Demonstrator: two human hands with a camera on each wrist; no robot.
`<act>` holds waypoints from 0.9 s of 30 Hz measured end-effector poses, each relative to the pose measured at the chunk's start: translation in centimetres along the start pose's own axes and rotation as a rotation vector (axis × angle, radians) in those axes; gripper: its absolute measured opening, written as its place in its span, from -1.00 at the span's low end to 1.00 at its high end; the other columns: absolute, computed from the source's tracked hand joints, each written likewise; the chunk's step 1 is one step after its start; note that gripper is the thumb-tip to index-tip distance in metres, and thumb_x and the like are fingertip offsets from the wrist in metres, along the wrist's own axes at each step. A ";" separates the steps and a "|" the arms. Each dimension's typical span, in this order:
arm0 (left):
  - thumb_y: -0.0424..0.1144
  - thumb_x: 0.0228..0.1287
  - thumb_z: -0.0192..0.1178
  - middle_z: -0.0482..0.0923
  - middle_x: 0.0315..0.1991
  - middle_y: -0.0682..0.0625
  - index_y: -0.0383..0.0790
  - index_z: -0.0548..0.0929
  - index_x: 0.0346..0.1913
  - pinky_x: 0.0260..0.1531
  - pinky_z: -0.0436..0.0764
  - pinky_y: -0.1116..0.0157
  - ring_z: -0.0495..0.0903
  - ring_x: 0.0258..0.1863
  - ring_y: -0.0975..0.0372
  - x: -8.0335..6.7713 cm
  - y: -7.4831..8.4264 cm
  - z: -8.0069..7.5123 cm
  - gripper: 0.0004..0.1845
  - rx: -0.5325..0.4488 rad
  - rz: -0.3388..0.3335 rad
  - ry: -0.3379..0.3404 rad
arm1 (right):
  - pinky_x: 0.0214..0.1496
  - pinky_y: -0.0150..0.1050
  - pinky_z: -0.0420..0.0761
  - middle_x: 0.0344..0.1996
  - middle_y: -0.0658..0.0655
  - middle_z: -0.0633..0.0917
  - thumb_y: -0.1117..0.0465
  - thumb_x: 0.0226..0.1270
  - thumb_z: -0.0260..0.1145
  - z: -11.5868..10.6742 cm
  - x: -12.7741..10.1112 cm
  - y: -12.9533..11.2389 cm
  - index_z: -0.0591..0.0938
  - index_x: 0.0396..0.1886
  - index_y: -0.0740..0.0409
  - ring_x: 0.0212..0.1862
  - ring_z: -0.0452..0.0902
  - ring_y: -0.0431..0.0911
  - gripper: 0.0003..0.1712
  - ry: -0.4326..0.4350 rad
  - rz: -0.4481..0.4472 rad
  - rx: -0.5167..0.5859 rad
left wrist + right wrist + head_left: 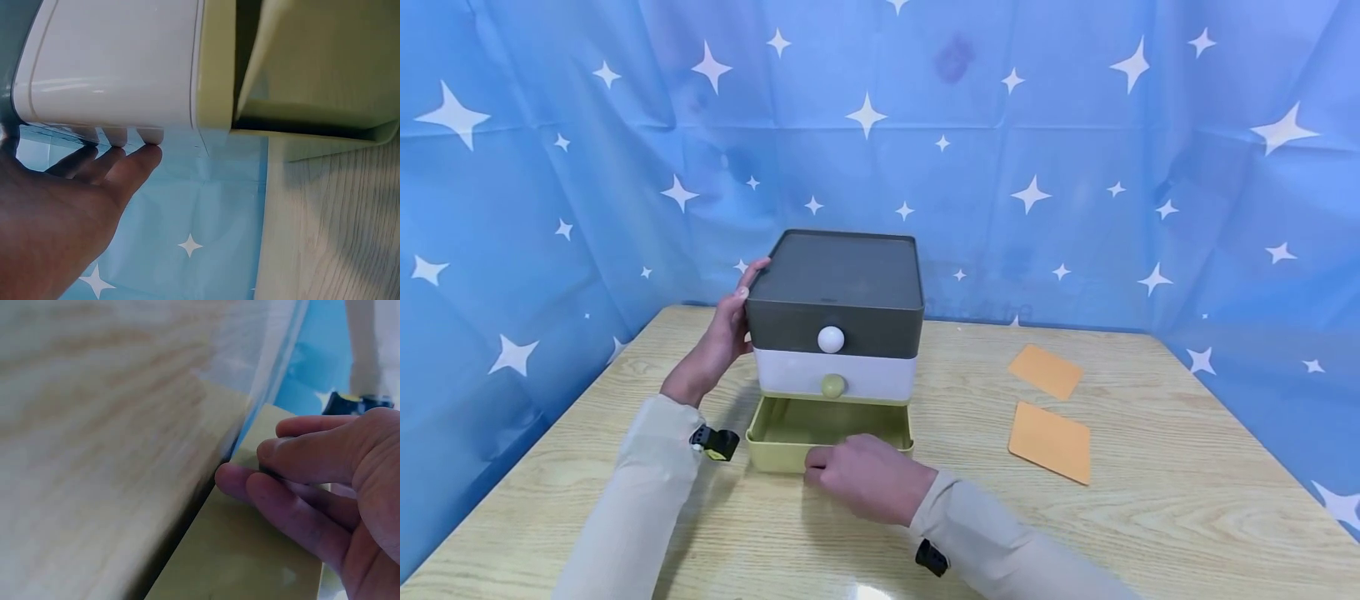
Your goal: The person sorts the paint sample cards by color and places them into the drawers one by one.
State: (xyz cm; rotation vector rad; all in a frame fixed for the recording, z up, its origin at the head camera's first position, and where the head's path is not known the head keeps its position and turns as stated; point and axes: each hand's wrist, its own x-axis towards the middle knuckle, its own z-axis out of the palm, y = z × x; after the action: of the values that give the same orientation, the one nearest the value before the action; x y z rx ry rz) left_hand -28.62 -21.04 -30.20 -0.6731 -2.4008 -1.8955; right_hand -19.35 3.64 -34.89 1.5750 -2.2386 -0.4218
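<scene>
A three-tier drawer box stands on the table, with a dark grey top drawer (pixel 835 327), a white middle drawer (pixel 872 375) and a light green bottom drawer (pixel 775 456). The bottom one is pulled out, its inside showing bare. My left hand (pixel 722 333) steadies the box's left side; in the left wrist view its extended fingertips (pixel 150 150) touch the white wall. At the green drawer's front, my right hand (pixel 868 477) pinches a small knob between thumb and fingers (pixel 300 512). Only a dark sliver of that knob (pixel 267 470) shows.
Two orange square sheets, one farther back (pixel 1047 372) and one nearer (pixel 1050 442), lie on the wooden table (pixel 1165 500) right of the box. A blue curtain with white stars (pixel 955 167) hangs behind. A white knob (pixel 831 339) and a green knob (pixel 832 385) mark the upper drawers.
</scene>
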 end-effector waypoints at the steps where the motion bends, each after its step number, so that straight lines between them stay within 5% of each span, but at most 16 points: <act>1: 0.30 0.47 -0.64 -0.22 0.63 -0.06 0.51 -0.18 0.56 0.02 0.42 0.06 0.13 0.44 -0.19 0.0 0.0 0.0 -0.38 0.001 -0.001 -0.002 | -0.41 -0.48 0.57 -0.21 -0.21 0.69 0.36 0.26 0.34 0.0 -0.1 -0.2 0.74 -0.18 -0.13 -0.48 0.59 -0.32 -0.73 0.007 -0.004 -0.011; 11: 0.29 0.47 -0.65 -0.25 0.64 -0.08 0.51 -0.20 0.57 0.00 0.41 0.06 0.11 0.44 -0.20 -0.1 0.1 0.0 -0.38 0.002 0.003 -0.006 | -0.58 -0.48 0.42 -0.29 -0.24 0.62 0.23 0.21 0.42 -0.7 -0.6 -1.7 0.69 -0.32 -0.21 -0.60 0.46 -0.34 -0.83 0.051 -0.055 -0.113; 27: 0.29 0.47 -0.65 -0.26 0.64 -0.06 0.51 -0.21 0.57 0.00 0.41 0.05 0.11 0.44 -0.20 -0.1 0.0 0.1 -0.38 0.001 0.007 -0.010 | -0.59 -0.46 0.43 -0.31 -0.23 0.60 0.20 0.26 0.37 -1.3 -0.7 -3.0 0.66 -0.37 -0.23 -0.61 0.45 -0.33 -0.84 0.085 -0.082 -0.128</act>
State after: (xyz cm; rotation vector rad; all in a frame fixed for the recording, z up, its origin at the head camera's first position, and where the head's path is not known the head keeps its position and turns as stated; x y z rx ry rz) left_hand -28.56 -21.01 -30.27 -0.6920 -2.4023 -1.8925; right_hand -16.08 3.32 -35.18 1.5920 -2.0476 -0.5005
